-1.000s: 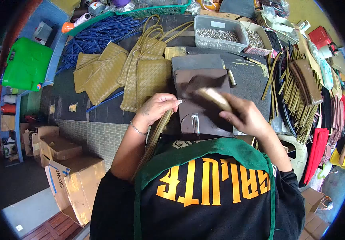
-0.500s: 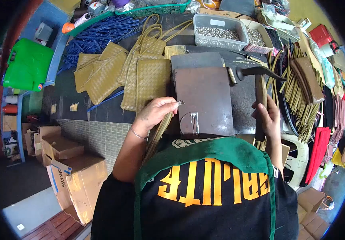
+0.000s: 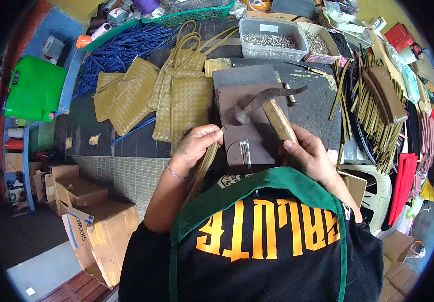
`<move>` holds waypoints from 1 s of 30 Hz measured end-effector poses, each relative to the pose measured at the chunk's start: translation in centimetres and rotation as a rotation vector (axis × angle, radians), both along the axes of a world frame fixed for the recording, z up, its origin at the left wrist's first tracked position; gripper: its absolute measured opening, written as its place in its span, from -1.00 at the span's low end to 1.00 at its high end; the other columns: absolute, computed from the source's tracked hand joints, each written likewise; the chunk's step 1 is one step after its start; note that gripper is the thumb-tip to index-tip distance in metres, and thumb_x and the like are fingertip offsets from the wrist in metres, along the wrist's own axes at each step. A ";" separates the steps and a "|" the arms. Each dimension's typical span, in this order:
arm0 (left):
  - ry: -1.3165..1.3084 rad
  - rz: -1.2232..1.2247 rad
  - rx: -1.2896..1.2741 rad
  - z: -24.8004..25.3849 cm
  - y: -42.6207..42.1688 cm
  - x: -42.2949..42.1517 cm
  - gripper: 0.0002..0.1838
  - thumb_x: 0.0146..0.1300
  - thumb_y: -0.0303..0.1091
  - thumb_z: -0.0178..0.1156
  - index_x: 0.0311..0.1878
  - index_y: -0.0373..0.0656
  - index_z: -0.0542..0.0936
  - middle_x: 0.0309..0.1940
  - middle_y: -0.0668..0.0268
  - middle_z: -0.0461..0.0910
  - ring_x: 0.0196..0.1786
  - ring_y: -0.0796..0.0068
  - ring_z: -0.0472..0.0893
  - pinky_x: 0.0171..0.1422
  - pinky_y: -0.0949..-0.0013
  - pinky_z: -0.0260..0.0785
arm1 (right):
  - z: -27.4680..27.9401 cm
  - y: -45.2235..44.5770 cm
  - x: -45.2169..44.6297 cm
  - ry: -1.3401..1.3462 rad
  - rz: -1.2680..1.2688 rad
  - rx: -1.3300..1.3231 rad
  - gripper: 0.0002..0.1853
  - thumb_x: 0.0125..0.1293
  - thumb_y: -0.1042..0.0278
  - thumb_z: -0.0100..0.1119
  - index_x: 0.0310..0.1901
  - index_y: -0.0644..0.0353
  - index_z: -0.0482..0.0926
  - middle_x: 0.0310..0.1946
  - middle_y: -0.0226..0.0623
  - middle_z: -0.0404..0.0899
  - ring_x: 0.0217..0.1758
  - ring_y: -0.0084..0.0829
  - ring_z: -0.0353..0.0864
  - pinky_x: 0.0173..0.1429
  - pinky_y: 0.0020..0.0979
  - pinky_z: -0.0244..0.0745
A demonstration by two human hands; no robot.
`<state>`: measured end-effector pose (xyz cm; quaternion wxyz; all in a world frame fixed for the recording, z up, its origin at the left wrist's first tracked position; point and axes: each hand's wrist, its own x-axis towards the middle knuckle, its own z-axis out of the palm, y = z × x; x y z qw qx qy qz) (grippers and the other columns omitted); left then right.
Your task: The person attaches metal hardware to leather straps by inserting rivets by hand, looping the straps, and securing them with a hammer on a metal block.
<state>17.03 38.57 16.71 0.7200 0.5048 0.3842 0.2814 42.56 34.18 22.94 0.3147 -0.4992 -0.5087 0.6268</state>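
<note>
My left hand (image 3: 196,145) is closed on the end of an olive strap (image 3: 204,163), pinching it between thumb and fingers at the left edge of a brown slab (image 3: 257,138). A small metal end piece shows at the fingertips. In my right hand (image 3: 311,155) is a hammer (image 3: 279,120), gripped by its wooden handle. Its dark curved head hangs over the slab, close to the strap's end. On the slab's lower left corner lies a shiny long metal piece (image 3: 245,152). A short metal rod (image 3: 290,94) stands behind the hammer head.
Olive woven pouches (image 3: 190,108) lie to the left, with blue strips (image 3: 118,50) beyond them. At the back stand a clear bin (image 3: 272,54) and a basket (image 3: 322,58), both of small metal parts. Bundled olive strips (image 3: 378,136) lie on the right; cardboard boxes (image 3: 111,229) stand lower left.
My right hand has moved left with the hammer, bringing its head from the slab's right side to above the slab. My left hand stays nearly in place, holding the strap.
</note>
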 end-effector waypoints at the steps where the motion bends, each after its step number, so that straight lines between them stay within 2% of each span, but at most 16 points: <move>1: 0.030 0.025 -0.061 0.4 -0.1 0.1 -0.76 0.18 -0.24 -0.05 -0.51 -0.17 0.42 -0.59 0.47 0.36 -0.49 0.72 0.31 -0.37 0.65 0.16 | -0.1 0.1 -0.3 -0.015 0.022 0.026 -0.58 0.19 0.28 -0.05 0.03 0.32 0.24 -0.47 -0.38 0.42 -0.44 -0.65 0.37 -0.38 -0.62 0.30; 3: 0.057 0.051 -0.123 0.4 -0.4 0.3 -0.74 0.18 -0.25 -0.06 -0.53 -0.19 0.42 -0.59 0.46 0.36 -0.46 0.69 0.30 -0.32 0.62 0.15 | 0.0 0.5 -0.6 -0.033 0.045 0.051 -0.61 0.20 0.26 -0.07 0.01 0.31 0.26 -0.50 -0.39 0.42 -0.48 -0.65 0.38 -0.40 -0.63 0.30; 5: 0.064 0.150 -0.020 -0.3 -0.7 0.7 -0.74 0.18 -0.27 -0.06 -0.55 -0.19 0.42 -0.62 0.45 0.36 -0.49 0.69 0.30 -0.36 0.61 0.16 | 0.3 0.8 -0.9 0.094 0.118 -0.181 -0.65 0.22 0.23 -0.10 -0.07 0.30 0.30 -0.53 -0.38 0.41 -0.55 -0.65 0.38 -0.45 -0.64 0.30; 6: 0.061 0.151 -0.023 -0.3 -0.7 0.8 -0.74 0.18 -0.27 -0.06 -0.55 -0.19 0.42 -0.62 0.45 0.36 -0.49 0.69 0.30 -0.36 0.61 0.16 | 0.0 0.9 -1.1 0.161 0.083 -0.193 -0.68 0.23 0.22 -0.12 -0.12 0.30 0.31 -0.54 -0.37 0.41 -0.61 -0.61 0.40 -0.49 -0.64 0.32; 10: 0.082 0.138 0.009 -0.3 -0.7 0.7 -0.74 0.18 -0.27 -0.07 -0.56 -0.20 0.42 -0.62 0.44 0.37 -0.51 0.69 0.30 -0.38 0.59 0.16 | -0.7 0.9 -1.1 0.313 -0.025 -0.319 -0.68 0.23 0.24 -0.14 -0.10 0.32 0.30 -0.56 -0.33 0.42 -0.66 -0.55 0.42 -0.53 -0.61 0.34; 13: 0.098 0.138 0.033 -0.9 -0.7 0.7 -0.73 0.18 -0.26 -0.07 -0.57 -0.20 0.42 -0.63 0.44 0.37 -0.51 0.69 0.30 -0.40 0.59 0.16 | 0.1 1.0 -0.9 0.239 0.056 -0.300 -0.67 0.22 0.25 -0.13 -0.09 0.32 0.29 -0.56 -0.33 0.41 -0.67 -0.55 0.41 -0.55 -0.62 0.33; 16: 0.147 0.143 0.099 -0.7 -0.9 0.7 -0.72 0.18 -0.25 -0.07 -0.58 -0.19 0.41 -0.65 0.44 0.37 -0.52 0.70 0.30 -0.41 0.59 0.16 | -0.5 1.1 -0.9 0.286 -0.076 -0.269 -0.66 0.22 0.24 -0.12 -0.08 0.32 0.29 -0.57 -0.32 0.41 -0.67 -0.55 0.41 -0.57 -0.62 0.33; 19: 0.193 0.145 0.127 -0.7 -0.8 0.6 -0.71 0.18 -0.25 -0.07 -0.59 -0.19 0.41 -0.66 0.44 0.36 -0.53 0.70 0.30 -0.42 0.59 0.16 | -0.1 1.0 -0.7 0.265 -0.023 -0.295 -0.67 0.21 0.24 -0.10 -0.09 0.31 0.30 -0.56 -0.32 0.41 -0.67 -0.55 0.41 -0.57 -0.62 0.34; 20: 0.196 0.146 0.114 -0.8 -0.8 0.7 -0.71 0.18 -0.26 -0.07 -0.59 -0.19 0.41 -0.67 0.44 0.36 -0.53 0.70 0.30 -0.43 0.59 0.16 | -0.2 0.9 -0.6 0.232 0.060 -0.316 -0.65 0.21 0.25 -0.09 -0.05 0.30 0.28 -0.56 -0.31 0.40 -0.67 -0.55 0.40 -0.57 -0.61 0.35; 24: 0.223 0.144 0.102 -0.5 -0.8 0.9 -0.72 0.17 -0.27 -0.07 -0.60 -0.20 0.41 -0.67 0.44 0.36 -0.55 0.70 0.30 -0.44 0.58 0.16 | -0.3 1.2 -0.5 0.262 -0.015 -0.253 -0.58 0.21 0.25 -0.10 0.05 0.30 0.23 -0.56 -0.33 0.39 -0.66 -0.57 0.40 -0.55 -0.62 0.35; 28: 0.216 0.155 0.141 -0.7 -0.8 0.8 -0.72 0.17 -0.29 -0.08 -0.60 -0.21 0.40 -0.68 0.44 0.35 -0.55 0.70 0.30 -0.44 0.59 0.16 | -0.7 0.6 -0.8 0.249 0.061 -0.308 -0.60 0.21 0.26 -0.09 0.03 0.30 0.24 -0.56 -0.34 0.38 -0.65 -0.57 0.39 -0.54 -0.61 0.35; 29: 0.211 0.160 0.107 -0.6 -0.9 0.8 -0.72 0.17 -0.29 -0.08 -0.60 -0.21 0.40 -0.68 0.44 0.35 -0.55 0.70 0.30 -0.44 0.59 0.16 | -0.3 0.4 -1.0 0.196 0.087 -0.204 -0.62 0.21 0.26 -0.09 0.00 0.31 0.26 -0.56 -0.34 0.38 -0.65 -0.56 0.39 -0.54 -0.61 0.34; 30: 0.214 0.159 0.104 -0.6 -0.9 0.9 -0.72 0.17 -0.29 -0.08 -0.60 -0.21 0.40 -0.68 0.44 0.35 -0.55 0.70 0.30 -0.44 0.59 0.16 | -0.5 0.5 -0.8 0.217 0.052 -0.207 -0.63 0.21 0.26 -0.09 -0.02 0.32 0.26 -0.56 -0.33 0.38 -0.66 -0.55 0.39 -0.54 -0.61 0.34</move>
